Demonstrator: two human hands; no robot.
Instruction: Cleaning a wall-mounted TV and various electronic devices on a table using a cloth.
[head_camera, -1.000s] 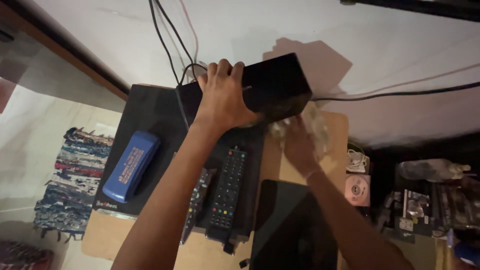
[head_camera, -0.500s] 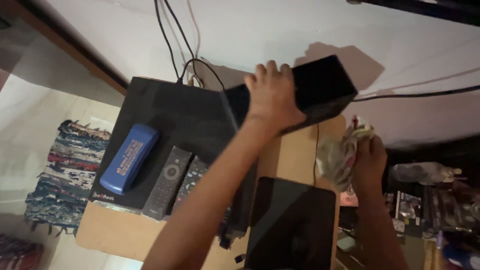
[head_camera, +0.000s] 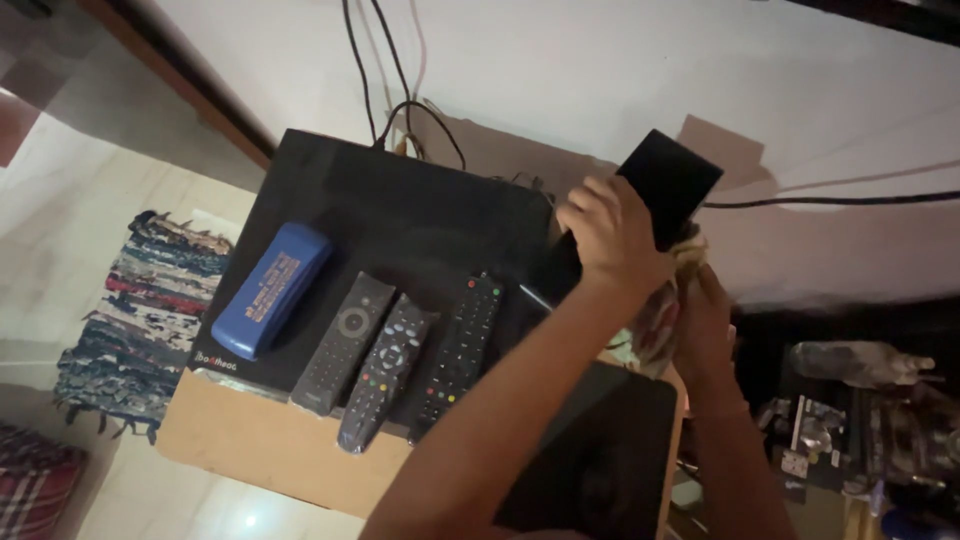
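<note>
A small black plastic box (head_camera: 668, 185) is held tilted in the left hand (head_camera: 612, 238) while a crumpled pale cloth (head_camera: 662, 310), clenched in the right hand (head_camera: 703, 320), is pressed against its underside.

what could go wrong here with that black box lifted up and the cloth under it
The black box is tilted up off the table in the left hand alone; it could slip and drop. A black cable runs from it along the wall, so lifting further may tug the plug. The right hand works the crumpled cloth close below, and three remotes lie loose near the forearm; a sweep could knock them off.
</note>
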